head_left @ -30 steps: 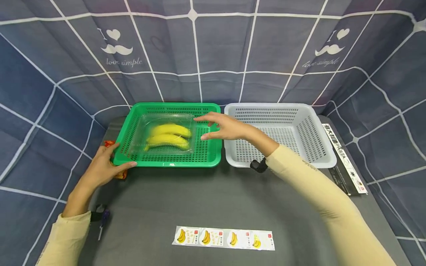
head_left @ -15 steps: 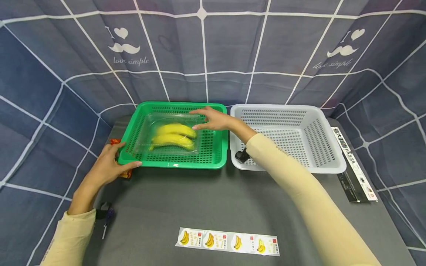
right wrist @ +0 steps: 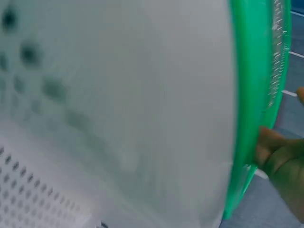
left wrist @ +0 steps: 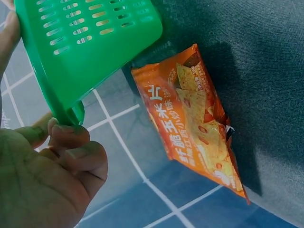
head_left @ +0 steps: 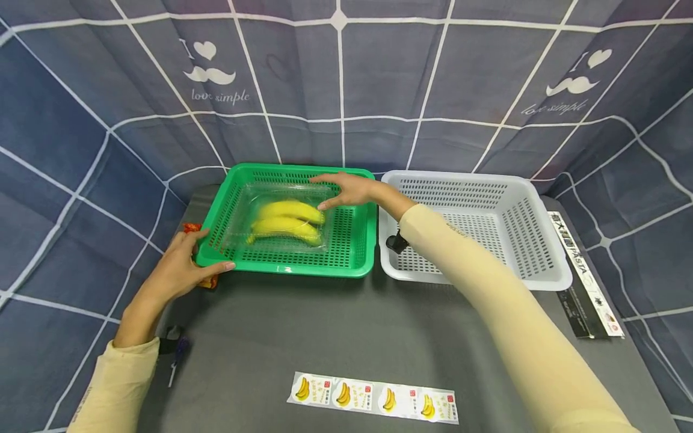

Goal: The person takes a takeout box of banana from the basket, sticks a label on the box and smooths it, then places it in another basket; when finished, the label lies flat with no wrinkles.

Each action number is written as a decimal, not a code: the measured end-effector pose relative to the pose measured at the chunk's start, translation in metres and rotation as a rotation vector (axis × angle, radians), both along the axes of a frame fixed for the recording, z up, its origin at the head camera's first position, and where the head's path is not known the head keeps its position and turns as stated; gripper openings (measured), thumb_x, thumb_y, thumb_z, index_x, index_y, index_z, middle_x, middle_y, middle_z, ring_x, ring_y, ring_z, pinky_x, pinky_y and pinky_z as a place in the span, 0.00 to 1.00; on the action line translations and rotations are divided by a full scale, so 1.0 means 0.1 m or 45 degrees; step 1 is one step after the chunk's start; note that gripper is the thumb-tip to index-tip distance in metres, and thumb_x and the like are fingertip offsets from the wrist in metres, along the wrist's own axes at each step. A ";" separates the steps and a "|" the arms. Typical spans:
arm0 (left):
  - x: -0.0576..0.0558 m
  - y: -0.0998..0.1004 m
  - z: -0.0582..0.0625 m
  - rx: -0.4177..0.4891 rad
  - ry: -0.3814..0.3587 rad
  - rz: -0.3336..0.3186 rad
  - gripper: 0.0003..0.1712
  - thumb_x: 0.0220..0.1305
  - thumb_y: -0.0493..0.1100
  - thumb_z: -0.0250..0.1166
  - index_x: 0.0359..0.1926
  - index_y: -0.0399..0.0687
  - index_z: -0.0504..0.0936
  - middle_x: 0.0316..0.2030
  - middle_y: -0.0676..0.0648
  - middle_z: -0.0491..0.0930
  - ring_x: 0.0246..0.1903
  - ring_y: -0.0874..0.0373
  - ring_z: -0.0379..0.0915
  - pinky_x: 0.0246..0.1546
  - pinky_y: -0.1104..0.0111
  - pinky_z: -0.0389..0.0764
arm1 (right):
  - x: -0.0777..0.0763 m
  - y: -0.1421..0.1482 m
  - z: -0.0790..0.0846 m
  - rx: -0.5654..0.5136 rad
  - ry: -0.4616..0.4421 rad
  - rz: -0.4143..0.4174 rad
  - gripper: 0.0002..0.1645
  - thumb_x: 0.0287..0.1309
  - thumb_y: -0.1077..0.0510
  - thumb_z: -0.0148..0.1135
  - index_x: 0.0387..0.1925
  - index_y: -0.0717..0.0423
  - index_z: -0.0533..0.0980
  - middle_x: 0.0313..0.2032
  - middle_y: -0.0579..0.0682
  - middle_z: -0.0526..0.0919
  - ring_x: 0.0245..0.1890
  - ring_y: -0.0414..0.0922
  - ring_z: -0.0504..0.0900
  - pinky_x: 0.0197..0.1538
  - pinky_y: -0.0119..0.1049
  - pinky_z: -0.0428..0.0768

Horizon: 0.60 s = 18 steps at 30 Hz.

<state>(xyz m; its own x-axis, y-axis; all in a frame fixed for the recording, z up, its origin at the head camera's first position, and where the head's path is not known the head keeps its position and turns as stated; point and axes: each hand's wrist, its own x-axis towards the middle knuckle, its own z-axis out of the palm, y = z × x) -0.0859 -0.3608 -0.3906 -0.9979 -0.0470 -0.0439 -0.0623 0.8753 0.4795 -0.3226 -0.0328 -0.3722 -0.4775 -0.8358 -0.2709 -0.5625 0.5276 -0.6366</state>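
Two yellow bananas lie in a clear plastic container inside the green basket. My left hand grips the basket's near left corner, its thumb along the front rim and other fingers curled at the rim in the left wrist view. My right hand reaches over the basket's right side, index finger stretched along the container's far right corner and thumb at its right edge. In the right wrist view that hand is partly cut off beside the green rim.
A white basket stands to the right. Past it lies a black-and-white pasta box. An orange snack bag is by the green basket's left end. A strip of banana stickers lies up front; a purple-handled tool is near my left sleeve.
My right hand has moved left and farther over the container's right edge, its index finger straightening. The left hand keeps its place on the basket corner; the whole view has shifted slightly.
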 end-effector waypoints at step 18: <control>0.00 -0.01 -0.04 -0.026 0.035 0.014 0.58 0.53 0.62 0.73 0.71 0.30 0.58 0.49 0.32 0.65 0.38 0.46 0.63 0.39 0.55 0.67 | -0.11 -0.07 -0.36 -0.076 -0.368 -0.001 0.46 0.63 0.44 0.64 0.76 0.32 0.51 0.74 0.49 0.51 0.68 0.51 0.61 0.55 0.55 0.78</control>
<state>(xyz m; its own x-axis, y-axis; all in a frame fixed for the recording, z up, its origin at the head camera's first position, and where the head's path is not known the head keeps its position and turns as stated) -0.0860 -0.3616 -0.3950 -0.9982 -0.0588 -0.0154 -0.0592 0.8842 0.4634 -0.3338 -0.0401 -0.4086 -0.3886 -0.8540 -0.3459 -0.3531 0.4848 -0.8002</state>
